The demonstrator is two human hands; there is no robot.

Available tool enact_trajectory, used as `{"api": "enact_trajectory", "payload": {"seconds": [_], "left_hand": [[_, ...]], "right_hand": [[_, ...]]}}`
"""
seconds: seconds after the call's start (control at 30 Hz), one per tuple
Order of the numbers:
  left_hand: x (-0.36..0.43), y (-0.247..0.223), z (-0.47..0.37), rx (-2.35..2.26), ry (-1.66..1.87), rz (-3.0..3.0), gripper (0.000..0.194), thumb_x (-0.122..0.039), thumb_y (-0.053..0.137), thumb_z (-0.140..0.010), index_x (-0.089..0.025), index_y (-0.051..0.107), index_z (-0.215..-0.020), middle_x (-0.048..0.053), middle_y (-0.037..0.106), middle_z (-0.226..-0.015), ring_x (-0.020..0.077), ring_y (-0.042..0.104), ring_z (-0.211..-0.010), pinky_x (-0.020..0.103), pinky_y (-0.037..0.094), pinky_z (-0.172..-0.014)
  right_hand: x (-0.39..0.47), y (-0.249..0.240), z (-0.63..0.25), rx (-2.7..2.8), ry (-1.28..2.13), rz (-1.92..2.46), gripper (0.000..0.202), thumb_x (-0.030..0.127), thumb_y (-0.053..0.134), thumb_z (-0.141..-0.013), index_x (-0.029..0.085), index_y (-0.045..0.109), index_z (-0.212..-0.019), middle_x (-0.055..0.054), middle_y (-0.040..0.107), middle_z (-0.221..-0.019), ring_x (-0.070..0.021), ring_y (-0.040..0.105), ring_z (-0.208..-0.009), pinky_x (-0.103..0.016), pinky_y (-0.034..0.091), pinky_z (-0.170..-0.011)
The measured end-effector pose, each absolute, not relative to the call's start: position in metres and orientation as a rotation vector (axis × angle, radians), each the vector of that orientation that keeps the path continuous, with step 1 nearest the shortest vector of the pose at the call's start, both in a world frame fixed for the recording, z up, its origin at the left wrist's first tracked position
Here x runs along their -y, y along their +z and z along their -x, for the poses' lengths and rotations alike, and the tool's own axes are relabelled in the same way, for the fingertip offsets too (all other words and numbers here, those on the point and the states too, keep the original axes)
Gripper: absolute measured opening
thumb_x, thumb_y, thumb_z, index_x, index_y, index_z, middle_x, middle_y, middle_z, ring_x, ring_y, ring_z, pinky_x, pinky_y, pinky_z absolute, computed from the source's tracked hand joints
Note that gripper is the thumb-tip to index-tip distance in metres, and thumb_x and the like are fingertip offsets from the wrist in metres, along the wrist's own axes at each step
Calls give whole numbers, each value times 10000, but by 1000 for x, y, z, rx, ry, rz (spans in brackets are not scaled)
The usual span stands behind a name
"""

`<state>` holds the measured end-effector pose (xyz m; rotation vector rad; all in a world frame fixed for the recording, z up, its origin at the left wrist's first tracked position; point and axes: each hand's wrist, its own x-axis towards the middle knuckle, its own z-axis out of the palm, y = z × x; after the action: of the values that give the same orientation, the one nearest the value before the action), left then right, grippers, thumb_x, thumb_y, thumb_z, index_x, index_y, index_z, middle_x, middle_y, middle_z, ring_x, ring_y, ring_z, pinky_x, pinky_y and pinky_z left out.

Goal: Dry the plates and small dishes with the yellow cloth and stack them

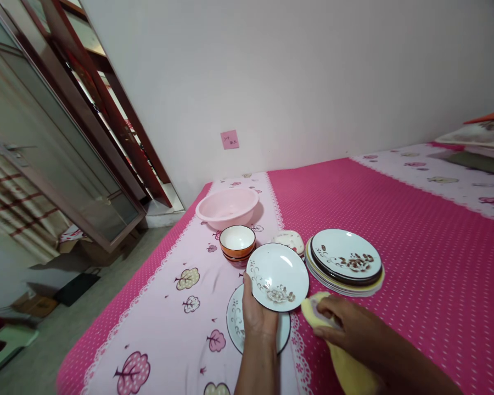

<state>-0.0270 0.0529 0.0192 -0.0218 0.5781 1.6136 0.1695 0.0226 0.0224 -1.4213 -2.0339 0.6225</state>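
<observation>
My left hand [258, 321] is closed on a white plate [278, 274] with a dark rim and a brown flower print, held tilted up off the bed. Below it lies a second dark-rimmed plate [235, 318], partly hidden by my hand and the held plate. My right hand [337, 323] grips a yellow cloth [341, 362], whose bunched end is close to the held plate's right edge. To the right stands a stack of plates [346, 255]. Behind the held plate are several stacked orange-brown bowls [237, 244] and a small white dish [288, 240].
A pink basin [227, 207] sits near the wall behind the bowls. Everything rests on a bed with a pink patterned sheet [313, 192]. Pillows [481, 134] lie at the far right. A glass door [66, 137] stands left, above the floor.
</observation>
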Motion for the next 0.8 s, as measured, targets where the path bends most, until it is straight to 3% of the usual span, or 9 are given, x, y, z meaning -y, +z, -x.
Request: {"api": "enact_trajectory", "payload": {"seconds": [0.1, 0.17, 0.27, 0.5, 0.67, 0.8], "left_hand": [[-53, 19, 25, -577, 1616, 30, 426, -455, 550, -961, -155, 704, -1221, 132, 694, -1314, 286, 625, -1244, 428, 491, -1074], [-53, 19, 23, -575, 1609, 37, 419, -449, 524, -977, -160, 708, -1217, 140, 703, -1296, 287, 638, -1225, 445, 497, -1067], [-52, 20, 19, -544, 1570, 30, 455, -472, 480, -992, -160, 698, -1241, 159, 707, -1281, 305, 646, -1213, 485, 499, -1058], [-45, 21, 2, -464, 1415, -84, 477, -440, 466, -1009, -155, 611, -1363, 153, 688, -1317, 296, 596, -1286, 455, 471, -1095], [-38, 24, -7, -403, 1279, -255, 460, -321, 535, -997, -139, 543, -1419, 170, 622, -1404, 299, 568, -1312, 447, 455, -1103], [-37, 23, -6, -419, 1213, -390, 447, -318, 535, -999, -165, 533, -1419, 169, 604, -1421, 310, 599, -1258, 453, 493, -1034]], "right_hand": [[-24, 38, -159, 1940, 1082, 1352, 288, 452, 531, -901, 219, 699, -889, -45, 732, -834, -237, 668, -781, -341, 499, -687], [-27, 45, -158, 1803, 1184, 1304, 391, 527, 486, -920, 198, 691, -972, -64, 715, -845, -245, 652, -804, -359, 495, -723], [-31, 44, -158, 1642, 1244, 1252, 438, 572, 493, -903, 189, 655, -1040, -49, 688, -807, -216, 617, -714, -340, 480, -651], [-38, 28, -155, 1369, 1271, 1164, 372, 579, 594, -862, 219, 590, -767, 8, 599, -492, -165, 540, -466, -281, 411, -482], [-47, 25, -174, 1209, 1197, 1197, 422, 622, 590, -835, 210, 576, -745, 21, 563, -448, -148, 506, -421, -273, 388, -462], [-49, 28, -192, 1081, 1107, 1240, 443, 629, 637, -789, 216, 546, -658, 36, 499, -415, -120, 437, -402, -265, 332, -446]]}}
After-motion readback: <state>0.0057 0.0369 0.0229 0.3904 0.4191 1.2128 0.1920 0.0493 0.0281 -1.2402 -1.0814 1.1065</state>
